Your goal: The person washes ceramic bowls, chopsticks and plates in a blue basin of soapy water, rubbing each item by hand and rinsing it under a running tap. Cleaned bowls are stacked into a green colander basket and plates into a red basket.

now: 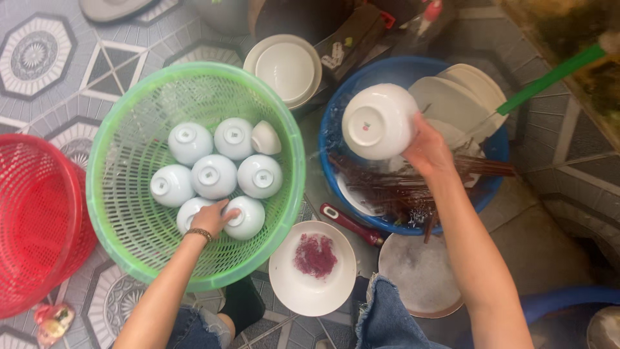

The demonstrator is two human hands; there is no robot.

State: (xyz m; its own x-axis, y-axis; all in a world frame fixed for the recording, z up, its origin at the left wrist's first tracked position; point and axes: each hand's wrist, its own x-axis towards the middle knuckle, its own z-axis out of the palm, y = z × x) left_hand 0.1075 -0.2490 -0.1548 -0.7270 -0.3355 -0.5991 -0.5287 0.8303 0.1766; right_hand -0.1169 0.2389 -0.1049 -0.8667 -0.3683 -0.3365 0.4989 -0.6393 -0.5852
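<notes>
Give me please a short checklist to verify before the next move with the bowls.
1. Right hand grips the large white bowl over the blue basin: ok.
2. Left hand rests on a small upturned bowl in the green basket: ok.
3. Free place in the basket for another bowl: ok.
4. All small bowls face down: not ok, one tilted bowl leans on its side.
5. Large bowl rinsed clean: cannot tell.

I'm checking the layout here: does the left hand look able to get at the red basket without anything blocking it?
Probably yes. The left hand rests on a white bowl in the green basket, and the red basket sits right beside it, open-topped, with nothing between.
</notes>
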